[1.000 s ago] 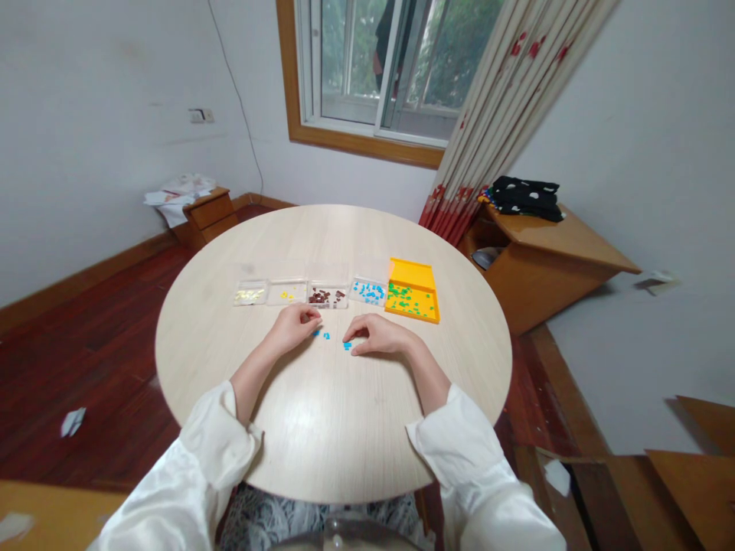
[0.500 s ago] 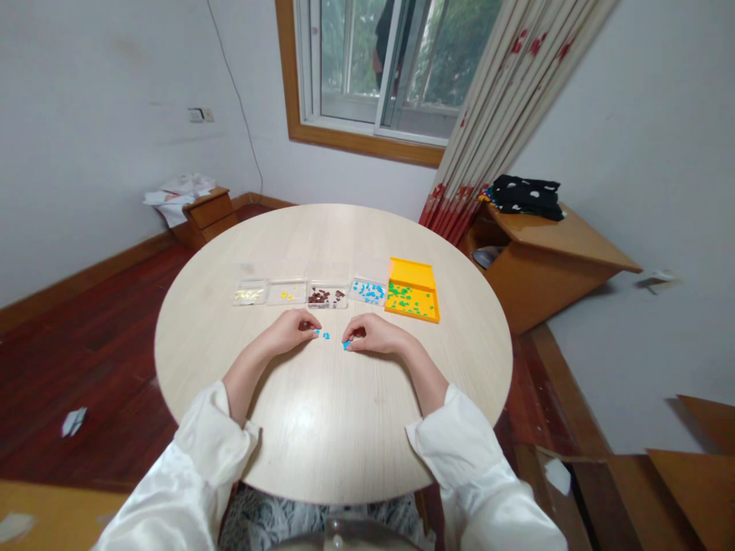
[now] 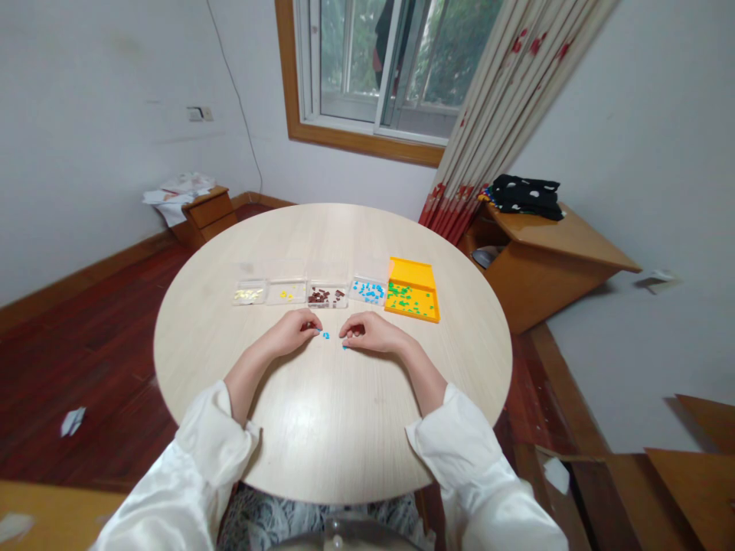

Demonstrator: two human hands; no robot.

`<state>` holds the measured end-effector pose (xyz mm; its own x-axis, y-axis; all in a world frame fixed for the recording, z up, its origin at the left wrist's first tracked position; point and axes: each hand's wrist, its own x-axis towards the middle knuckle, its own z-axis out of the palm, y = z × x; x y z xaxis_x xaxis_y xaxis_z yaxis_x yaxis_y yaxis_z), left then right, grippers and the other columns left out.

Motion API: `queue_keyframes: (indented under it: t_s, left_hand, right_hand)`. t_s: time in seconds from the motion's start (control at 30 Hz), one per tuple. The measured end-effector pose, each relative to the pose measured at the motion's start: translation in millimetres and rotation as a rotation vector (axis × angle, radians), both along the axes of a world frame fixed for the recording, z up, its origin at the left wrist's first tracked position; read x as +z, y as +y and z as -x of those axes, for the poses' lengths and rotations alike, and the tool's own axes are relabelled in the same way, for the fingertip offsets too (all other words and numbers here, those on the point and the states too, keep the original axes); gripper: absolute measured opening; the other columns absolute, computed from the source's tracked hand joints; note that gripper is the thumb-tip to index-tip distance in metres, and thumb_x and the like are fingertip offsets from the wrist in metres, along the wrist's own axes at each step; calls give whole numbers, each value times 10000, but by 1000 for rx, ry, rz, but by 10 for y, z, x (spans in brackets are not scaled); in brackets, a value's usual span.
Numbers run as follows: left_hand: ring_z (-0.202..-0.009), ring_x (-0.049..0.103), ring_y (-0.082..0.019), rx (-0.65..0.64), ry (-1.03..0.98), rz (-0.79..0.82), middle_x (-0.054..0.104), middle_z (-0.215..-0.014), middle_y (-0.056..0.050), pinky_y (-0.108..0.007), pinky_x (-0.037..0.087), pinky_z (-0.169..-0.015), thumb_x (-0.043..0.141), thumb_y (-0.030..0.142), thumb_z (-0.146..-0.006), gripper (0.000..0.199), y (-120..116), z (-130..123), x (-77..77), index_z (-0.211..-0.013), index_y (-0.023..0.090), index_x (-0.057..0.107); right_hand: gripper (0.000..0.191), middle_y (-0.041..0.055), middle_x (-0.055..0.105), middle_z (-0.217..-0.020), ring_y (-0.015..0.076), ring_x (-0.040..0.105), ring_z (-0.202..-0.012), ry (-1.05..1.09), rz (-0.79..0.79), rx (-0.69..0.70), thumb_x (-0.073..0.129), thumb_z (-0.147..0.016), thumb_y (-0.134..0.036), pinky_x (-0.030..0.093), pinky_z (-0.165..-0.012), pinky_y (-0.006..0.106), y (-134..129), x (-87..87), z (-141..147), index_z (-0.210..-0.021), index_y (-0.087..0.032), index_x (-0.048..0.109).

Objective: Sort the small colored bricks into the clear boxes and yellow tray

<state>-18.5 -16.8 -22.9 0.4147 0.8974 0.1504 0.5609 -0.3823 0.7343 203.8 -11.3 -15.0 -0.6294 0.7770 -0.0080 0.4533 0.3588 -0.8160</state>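
Note:
My left hand (image 3: 295, 330) rests on the table with thumb and fingertips pinched together. A speck of blue shows at its fingertips, a small blue piece. Between my hands lies a little cluster of small blue pieces (image 3: 326, 335). Right of it my right hand (image 3: 367, 333) hovers low, thumb and forefinger apart. Just under that thumb another small blue piece (image 3: 344, 347) peeks out on the tabletop, mostly covered. The exact shape of these pieces is too small to make out.
Behind my hands stand open clear boxes in a row, holding cream pieces (image 3: 249, 295), yellow pieces (image 3: 286, 294), brown pieces (image 3: 325, 297) and blue pieces (image 3: 368, 291). An open yellow-orange box (image 3: 439, 315) with green pieces ends the row. All sit on a round wooden table (image 3: 333, 428).
The thumb and forefinger of my right hand have parted, and its blue piece is now more hidden under the thumb. My left hand has barely shifted.

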Motion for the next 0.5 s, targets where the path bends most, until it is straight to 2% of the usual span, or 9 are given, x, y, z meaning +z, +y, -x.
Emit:
queue_keyframes:
  t_s: [0.17, 0.33, 0.5]
  left_hand:
    - [-641, 541, -169, 27, 3, -38, 618, -668, -38, -288, 433, -673, 578, 210, -708, 97, -7, -36, 20, -697, 179, 669]
    - [-683, 552, -180, 49, 2, -71, 630, -694, -45, -298, 432, -701, 543, 215, -730, 122, -12, -63, 47, -708, 173, 655]
    - [-671, 560, -175, 88, -36, -53, 655, -698, -44, -289, 430, -676, 507, 263, -756, 163, 6, -62, 23, -729, 164, 634]
  right_hand:
    - [143, 21, 619, -723, 95, 524, -651, 92, -130, -120, 617, -750, -169, 422, -628, 220, -18, -92, 154, -860, -120, 693]
    - [185, 33, 631, -790, 120, 540, -738, 33, -307, -46, 650, -738, -136, 426, -725, 254, -70, -97, 261, -918, -147, 692]
    - [140, 42, 654, -818, 143, 558, -792, 9, -346, 1, 658, -753, -136, 428, -787, 288, -70, -117, 288, -879, -174, 705]
